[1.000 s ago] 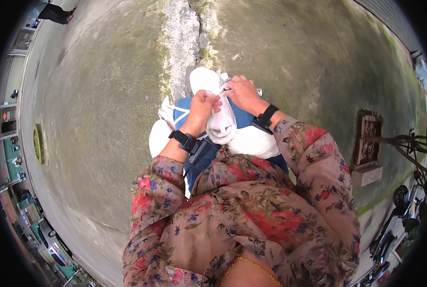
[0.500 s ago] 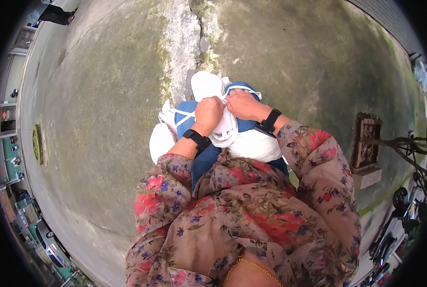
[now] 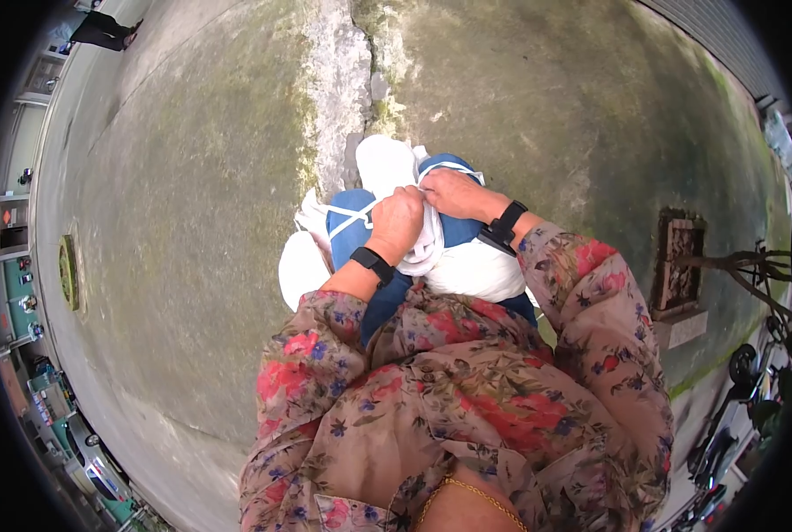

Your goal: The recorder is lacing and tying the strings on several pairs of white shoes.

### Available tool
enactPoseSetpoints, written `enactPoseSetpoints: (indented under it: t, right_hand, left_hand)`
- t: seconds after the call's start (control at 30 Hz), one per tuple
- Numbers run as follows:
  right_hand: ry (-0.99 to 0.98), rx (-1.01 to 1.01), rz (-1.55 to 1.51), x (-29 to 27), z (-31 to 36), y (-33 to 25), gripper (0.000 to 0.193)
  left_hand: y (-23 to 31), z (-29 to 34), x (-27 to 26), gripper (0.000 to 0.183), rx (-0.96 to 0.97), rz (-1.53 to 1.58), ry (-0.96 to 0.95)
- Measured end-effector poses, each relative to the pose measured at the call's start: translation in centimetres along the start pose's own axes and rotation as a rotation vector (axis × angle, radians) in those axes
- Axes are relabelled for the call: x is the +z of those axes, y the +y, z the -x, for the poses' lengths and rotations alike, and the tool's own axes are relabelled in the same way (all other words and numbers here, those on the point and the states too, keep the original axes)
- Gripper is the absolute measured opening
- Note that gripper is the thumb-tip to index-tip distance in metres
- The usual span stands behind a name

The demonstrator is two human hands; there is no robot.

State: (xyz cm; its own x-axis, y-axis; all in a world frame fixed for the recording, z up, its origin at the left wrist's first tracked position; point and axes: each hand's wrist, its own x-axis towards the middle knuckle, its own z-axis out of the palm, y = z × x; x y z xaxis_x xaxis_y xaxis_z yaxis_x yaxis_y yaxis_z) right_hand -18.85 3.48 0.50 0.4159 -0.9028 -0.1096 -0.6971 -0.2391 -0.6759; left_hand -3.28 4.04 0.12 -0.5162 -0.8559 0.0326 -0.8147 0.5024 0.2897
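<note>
My two hands meet over my blue-clad knees, close to a soft white cloth piece [image 3: 385, 165] that lies between them. Fingers pinched, my left hand [image 3: 397, 223] grips a narrow white strap [image 3: 349, 218] that crosses over my left knee. My right hand [image 3: 456, 193] is closed too, its fingertips at the strap where it comes from the right knee. The exact spot where the fingertips meet is partly hidden. A rounded white bundle [image 3: 302, 268] sits outside my left leg, and another white bundle [image 3: 477, 271] lies by my right thigh.
Mossy concrete ground [image 3: 210, 177] with a pale cracked strip surrounds me. To the right stand a brick-edged planter [image 3: 679, 266] with a bare branch and parked motorbikes [image 3: 724, 434]. A person's dark-clothed legs [image 3: 101, 32] show at far upper left.
My left hand has shifted slightly right and toward me. My right hand stays near the same place. More of the strap's crossing over the left knee is visible.
</note>
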Motion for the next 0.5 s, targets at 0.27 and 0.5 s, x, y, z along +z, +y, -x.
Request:
enactPoseSetpoints:
  t: [0.27, 0.5]
  right_hand:
    - [0.093, 0.014, 0.091, -0.6, -0.1, -1.4, 0.017]
    - [0.242, -0.211, 0.125, 0.3, 1.8, -5.1, 0.009]
  left_hand:
    - [-0.2, -0.3, -4.1, 0.012, 0.044, 0.033, -0.068]
    - [-3.1, -0.9, -7.6, 0.023, -0.024, 0.543, -0.299]
